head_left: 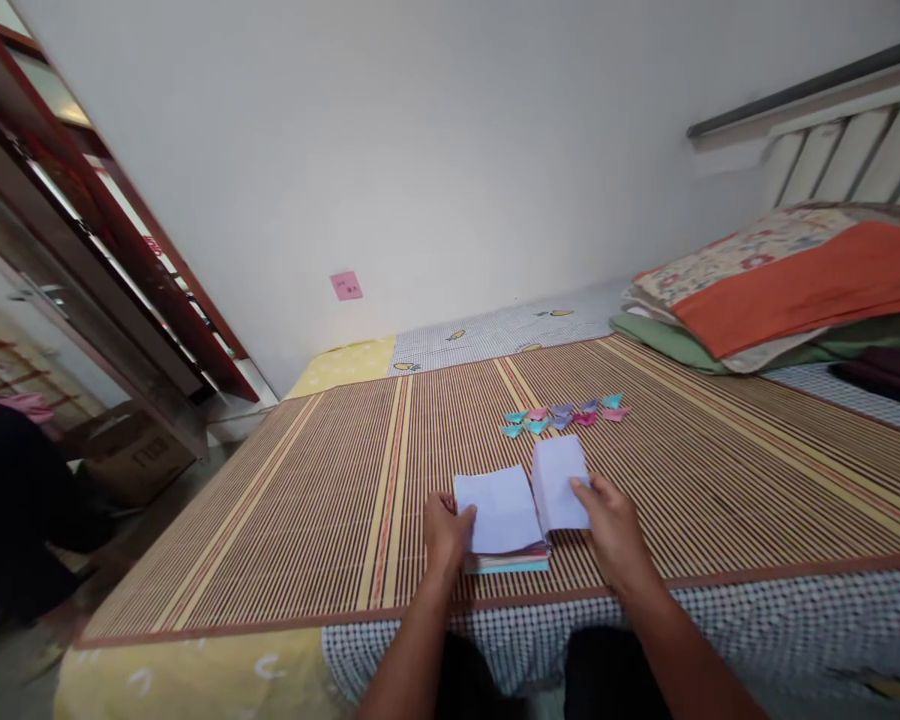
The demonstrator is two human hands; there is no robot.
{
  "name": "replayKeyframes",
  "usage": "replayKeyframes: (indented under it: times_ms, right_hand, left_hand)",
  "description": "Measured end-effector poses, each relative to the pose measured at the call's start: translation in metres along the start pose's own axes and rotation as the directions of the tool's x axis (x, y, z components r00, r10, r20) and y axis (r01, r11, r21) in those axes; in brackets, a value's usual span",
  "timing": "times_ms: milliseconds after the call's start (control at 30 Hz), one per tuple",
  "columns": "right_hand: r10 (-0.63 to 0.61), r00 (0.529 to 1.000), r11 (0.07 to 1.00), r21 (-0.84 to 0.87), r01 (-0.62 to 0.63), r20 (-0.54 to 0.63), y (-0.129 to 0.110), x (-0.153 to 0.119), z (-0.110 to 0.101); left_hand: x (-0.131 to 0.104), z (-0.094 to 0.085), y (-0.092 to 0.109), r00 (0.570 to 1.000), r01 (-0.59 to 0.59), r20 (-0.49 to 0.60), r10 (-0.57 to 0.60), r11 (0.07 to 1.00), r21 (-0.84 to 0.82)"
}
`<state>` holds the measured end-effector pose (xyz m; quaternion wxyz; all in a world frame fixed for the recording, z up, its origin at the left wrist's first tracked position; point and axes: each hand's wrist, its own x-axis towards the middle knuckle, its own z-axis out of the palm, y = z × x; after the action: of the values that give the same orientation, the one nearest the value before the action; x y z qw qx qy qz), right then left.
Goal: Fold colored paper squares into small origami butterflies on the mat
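A stack of coloured paper (499,512) with a lavender sheet on top lies on the striped mat near its front edge. My left hand (448,528) grips the left side of the stack, thumb on the top sheet. Beside the stack's right edge, a folded lavender sheet (559,482) is pinched between the thumb and fingers of my right hand (606,515). Whether this sheet is separate from the stack I cannot tell. Several small folded paper pieces (562,416) in turquoise, pink and purple lie in two rows just beyond.
The striped mat (330,480) covers the bed. Folded bedding (780,270) is piled at the back right below a radiator (862,150). A pink note (346,285) is on the wall. At left are a cardboard box (139,455) and a person in dark clothing (15,510).
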<state>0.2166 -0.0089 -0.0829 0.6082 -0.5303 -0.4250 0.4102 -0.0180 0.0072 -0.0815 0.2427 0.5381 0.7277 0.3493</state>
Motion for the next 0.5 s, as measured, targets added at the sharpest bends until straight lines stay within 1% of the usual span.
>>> replayKeyframes:
  times_ms: [33,100,133,167,200,233,267,300,333,433,500]
  right_hand:
    - [0.016,1.0,0.997,0.071,-0.014,-0.024,-0.002,0.001,-0.004]
    - [0.049,0.998,0.981,0.192,-0.039,-0.051,-0.004,0.004,-0.009]
    - [0.067,0.996,0.968,0.244,-0.052,-0.055,-0.004,0.005,-0.009]
    - [0.084,0.995,0.955,0.291,-0.065,-0.056,-0.003,0.006,-0.009]
    - [0.099,0.993,0.941,0.331,-0.076,-0.056,-0.002,0.007,-0.007]
    - [0.112,0.992,0.927,0.366,-0.085,-0.054,0.0,0.008,-0.004]
    - [0.124,0.991,0.912,0.399,-0.093,-0.052,0.002,0.008,-0.001]
    - [0.136,0.989,0.896,0.432,-0.101,-0.052,0.004,0.009,0.002]
    - [0.148,0.988,0.879,0.465,-0.108,-0.05,0.006,0.009,0.005]
    - [0.183,0.982,0.821,0.556,-0.13,-0.04,0.013,0.011,0.011]
    - [0.201,0.979,0.795,0.59,-0.142,-0.035,0.018,0.012,0.012]
  left_hand:
    - [-0.004,-0.001,0.005,0.999,-0.036,-0.038,0.036,0.999,0.006]
    - [-0.013,-0.003,0.018,0.984,-0.143,-0.101,0.145,0.989,0.028]
    - [-0.017,-0.004,0.025,0.97,-0.213,-0.105,0.217,0.976,0.047]
    - [-0.021,-0.003,0.032,0.952,-0.288,-0.084,0.293,0.955,0.065]
    - [-0.024,-0.002,0.039,0.924,-0.378,-0.025,0.382,0.921,0.099]
    - [-0.026,0.001,0.044,0.87,-0.493,0.103,0.482,0.84,0.227]
    - [-0.027,0.006,0.046,0.833,-0.553,0.211,0.511,0.763,0.335]
    - [-0.028,0.012,0.046,0.827,-0.562,0.251,0.502,0.743,0.364]
    - [-0.028,0.018,0.044,0.834,-0.551,0.267,0.482,0.741,0.385]
    - [-0.027,0.037,0.029,0.873,-0.485,0.3,0.386,0.759,0.434]
    - [-0.027,0.045,0.018,0.888,-0.451,0.313,0.336,0.767,0.456]
